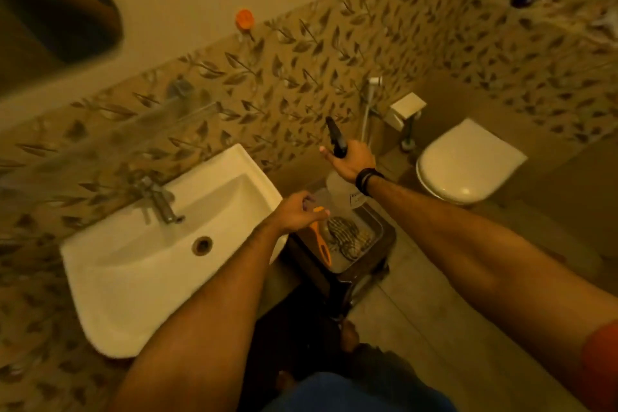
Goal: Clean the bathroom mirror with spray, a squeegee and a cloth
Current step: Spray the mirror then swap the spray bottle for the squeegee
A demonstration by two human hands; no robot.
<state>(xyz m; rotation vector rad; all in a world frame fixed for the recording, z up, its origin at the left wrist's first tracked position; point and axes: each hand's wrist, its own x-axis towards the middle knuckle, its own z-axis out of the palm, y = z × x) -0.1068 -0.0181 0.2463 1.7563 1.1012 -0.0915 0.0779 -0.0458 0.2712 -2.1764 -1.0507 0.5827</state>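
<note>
Beside the sink [234, 157], at its 3 o'clock, a tray [376, 237] is seen on a dark stool [361, 278], holding the squeegee [321, 244] and a striped cloth [347, 237]. The spray bottle [337, 140] is gripped at its neck by the right hand [351, 160], raised above the tray's far end; its black nozzle is pointed toward 11 o'clock, and its long axis runs from 5 to 11 o'clock. The left hand [297, 214] is held loosely curled, fingers bent, directly over the squeegee's upper end; whether contact is made cannot be told. The squeegee's orange handle lies along a 12-to-6 line, its free end toward 6 o'clock, just below the left hand, which is clearly the nearer one. The cloth lies touching or just beside the squeegee, at its 3 o'clock. The mirror [57, 0] is seen at 10 o'clock, well apart. A grasp of the squeegee is judged likely next.
</note>
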